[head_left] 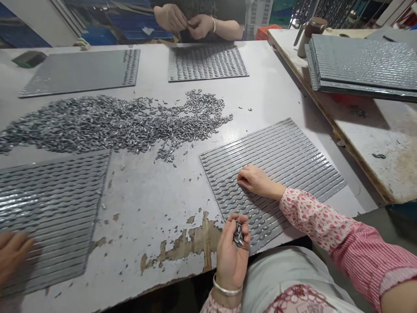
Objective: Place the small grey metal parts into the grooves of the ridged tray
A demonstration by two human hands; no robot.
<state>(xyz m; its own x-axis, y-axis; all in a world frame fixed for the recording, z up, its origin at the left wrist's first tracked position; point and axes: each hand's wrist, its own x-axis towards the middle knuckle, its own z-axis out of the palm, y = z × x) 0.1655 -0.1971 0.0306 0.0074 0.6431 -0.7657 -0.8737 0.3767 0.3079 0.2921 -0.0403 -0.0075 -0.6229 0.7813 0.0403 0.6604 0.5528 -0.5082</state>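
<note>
My left hand (pixel 231 256) rises palm-up at the near table edge, cupping a small bunch of silver oval metal pieces (pixel 238 234) against its fingers. My right hand (pixel 257 180) rests on a grey ribbed plate (pixel 270 174), fingertips down among the rows of grooves. Whether those fingertips pinch anything is hidden. A large loose heap of the same metal pieces (pixel 114 124) spreads over the table above both hands, beyond the plate's far corner.
A co-worker's hand (pixel 13 254) sits beside another ribbed plate (pixel 48 217); a second person's hands (pixel 182 24) work across the paint-chipped table (pixel 182 248). Two more plates (pixel 208 63) lie far side. Stacked plates (pixel 358 65) rest on a side bench (pixel 381 143).
</note>
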